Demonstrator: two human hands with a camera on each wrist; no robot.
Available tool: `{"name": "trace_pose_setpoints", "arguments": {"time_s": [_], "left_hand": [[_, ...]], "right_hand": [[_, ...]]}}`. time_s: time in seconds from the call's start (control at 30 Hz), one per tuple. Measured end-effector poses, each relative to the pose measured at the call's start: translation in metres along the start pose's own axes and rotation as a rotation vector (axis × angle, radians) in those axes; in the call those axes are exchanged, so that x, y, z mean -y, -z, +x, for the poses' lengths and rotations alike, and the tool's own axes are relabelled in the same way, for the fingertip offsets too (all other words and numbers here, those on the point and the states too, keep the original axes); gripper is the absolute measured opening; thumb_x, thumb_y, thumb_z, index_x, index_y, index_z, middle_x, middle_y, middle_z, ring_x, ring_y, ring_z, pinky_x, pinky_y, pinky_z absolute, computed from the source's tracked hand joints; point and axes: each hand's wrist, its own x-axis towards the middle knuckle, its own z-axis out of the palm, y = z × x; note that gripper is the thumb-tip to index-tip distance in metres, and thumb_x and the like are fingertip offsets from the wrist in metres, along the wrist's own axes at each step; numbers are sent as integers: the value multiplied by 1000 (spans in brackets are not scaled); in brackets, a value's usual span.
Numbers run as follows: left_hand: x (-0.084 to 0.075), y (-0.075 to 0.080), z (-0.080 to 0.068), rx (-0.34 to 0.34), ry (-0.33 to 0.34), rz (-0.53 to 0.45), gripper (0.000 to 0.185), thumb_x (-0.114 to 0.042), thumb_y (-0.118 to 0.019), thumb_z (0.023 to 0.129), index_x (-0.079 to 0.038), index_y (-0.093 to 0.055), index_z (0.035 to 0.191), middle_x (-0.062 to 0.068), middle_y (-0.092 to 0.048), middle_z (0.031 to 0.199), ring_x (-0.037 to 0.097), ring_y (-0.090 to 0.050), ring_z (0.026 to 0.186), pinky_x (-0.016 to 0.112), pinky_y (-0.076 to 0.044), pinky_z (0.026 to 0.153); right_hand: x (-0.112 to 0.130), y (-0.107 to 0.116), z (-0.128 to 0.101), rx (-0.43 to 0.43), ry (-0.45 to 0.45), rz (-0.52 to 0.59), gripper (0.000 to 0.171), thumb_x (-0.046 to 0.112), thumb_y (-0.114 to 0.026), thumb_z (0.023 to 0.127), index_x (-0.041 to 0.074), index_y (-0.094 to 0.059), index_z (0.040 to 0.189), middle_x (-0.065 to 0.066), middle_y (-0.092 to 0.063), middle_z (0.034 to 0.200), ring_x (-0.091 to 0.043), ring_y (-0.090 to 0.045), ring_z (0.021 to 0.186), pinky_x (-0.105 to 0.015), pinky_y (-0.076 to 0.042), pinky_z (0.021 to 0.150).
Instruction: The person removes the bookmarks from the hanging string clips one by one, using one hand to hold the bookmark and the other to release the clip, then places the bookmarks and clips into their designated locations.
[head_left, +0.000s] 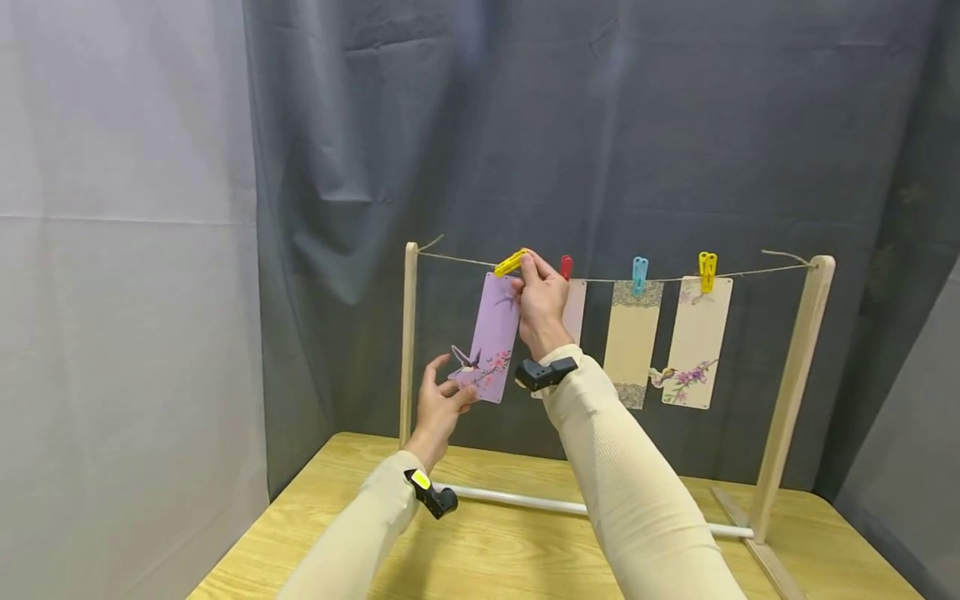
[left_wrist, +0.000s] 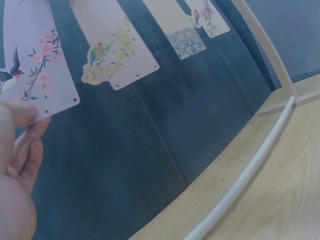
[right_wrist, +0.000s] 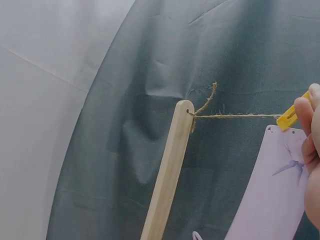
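Observation:
A purple bookmark [head_left: 495, 333] with a swallow and pink blossoms hangs tilted at the left part of the string. My left hand [head_left: 441, 408] pinches its lower edge between thumb and fingers, seen close in the left wrist view beside the blossoms [left_wrist: 44, 75]. At the top, my right hand [head_left: 543, 300] pinches a yellow clothespin [head_left: 510, 262] by its handle end. The clothespin's tip meets the bookmark's top edge at the string [right_wrist: 240, 116]. Behind the right hand, a pale bookmark [head_left: 575, 308] hangs from a red clothespin [head_left: 566, 267], partly hidden.
Farther right, a lace-patterned bookmark [head_left: 633, 346] hangs from a blue clothespin [head_left: 639, 275], and a cream floral bookmark [head_left: 697, 342] from another yellow clothespin [head_left: 707, 271]. Wooden posts [head_left: 795, 400] hold the string, with a white bar [head_left: 517, 500] low above the wooden table [head_left: 480, 550]. A grey curtain hangs behind.

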Motion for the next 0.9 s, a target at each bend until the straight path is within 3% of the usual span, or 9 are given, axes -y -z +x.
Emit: {"name": "trace_pose_setpoints", "arguments": {"time_s": [0.37, 0.9], "left_hand": [[-5, -2, -4, 5, 14, -4, 78, 7, -72, 91, -18, -36, 156, 17, -74, 110, 24, -74, 84, 30, -53, 74], [-2, -3, -3, -6, 29, -26, 79, 8, -72, 91, -17, -36, 157, 15, -75, 107, 20, -73, 81, 30, -54, 73]], "right_hand": [[3, -2, 1, -115, -64, 138, 32, 17, -66, 102, 6, -71, 132, -3, -61, 95, -5, -55, 59, -16, -42, 53], [7, 3, -3, -57, -87, 79, 31, 20, -66, 103, 10, -71, 132, -6, -63, 99, -5, -57, 60, -18, -42, 54]]}}
